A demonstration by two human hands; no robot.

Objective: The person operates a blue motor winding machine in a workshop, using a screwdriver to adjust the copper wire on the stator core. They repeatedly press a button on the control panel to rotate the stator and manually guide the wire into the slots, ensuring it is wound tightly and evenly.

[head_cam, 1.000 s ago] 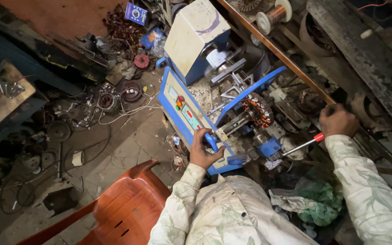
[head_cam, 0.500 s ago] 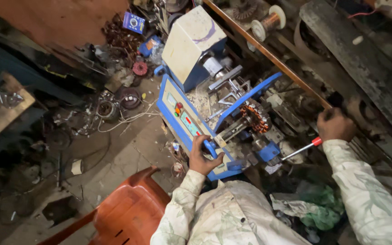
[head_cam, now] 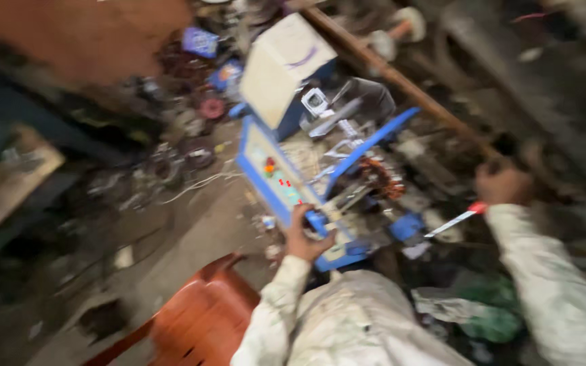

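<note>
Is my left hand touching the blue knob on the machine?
Touching. The head view shows the left hand with fingers wrapped around the blue knob.

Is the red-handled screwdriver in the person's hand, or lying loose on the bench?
In hand. The right hand grips the red-handled screwdriver at its red end, and the shaft slants down toward the blue machine, clear of the bench.

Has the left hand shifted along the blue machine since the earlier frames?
No. The left hand stays at the small blue knob on the near end of the blue machine's front panel; only the camera has swung.
</note>
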